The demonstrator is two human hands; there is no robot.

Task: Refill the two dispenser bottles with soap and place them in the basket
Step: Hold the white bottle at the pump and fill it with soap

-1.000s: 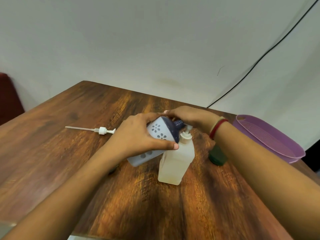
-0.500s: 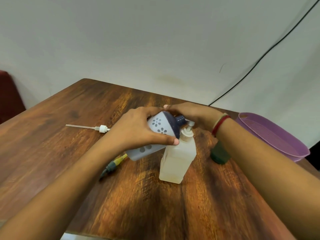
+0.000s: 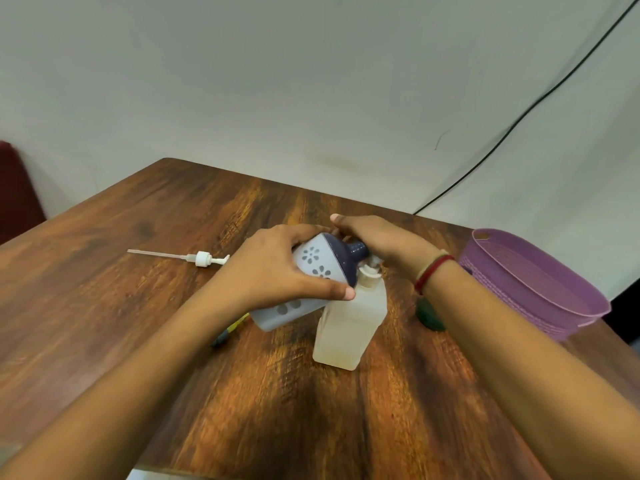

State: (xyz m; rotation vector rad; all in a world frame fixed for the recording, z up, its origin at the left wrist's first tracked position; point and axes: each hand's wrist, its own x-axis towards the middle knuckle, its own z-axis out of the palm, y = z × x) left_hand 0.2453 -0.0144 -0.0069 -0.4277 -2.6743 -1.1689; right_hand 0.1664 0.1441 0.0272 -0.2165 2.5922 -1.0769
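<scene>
My left hand (image 3: 273, 271) grips a pale flowered dispenser bottle (image 3: 313, 261) with a dark blue top, tilted with its neck pointing right. My right hand (image 3: 384, 244) is curled over that dark neck; what its fingers do there is hidden. Just in front stands a translucent soap bottle (image 3: 349, 327) with a white pump, touching the flowered bottle. A loose white pump (image 3: 202, 258) with its long tube lies on the wooden table (image 3: 104, 289) to the left. The purple basket (image 3: 512, 299) sits at the right edge.
A dark green object (image 3: 427, 317) stands half hidden behind my right wrist. A yellow and green item (image 3: 232, 329) lies under my left forearm. A black cable (image 3: 519, 119) runs down the wall. A dark red seat (image 3: 17, 188) is at far left.
Both hands keep their hold on the flowered bottle in almost the same place. The view has shifted a little, and the yellow and green item now shows under my left forearm.
</scene>
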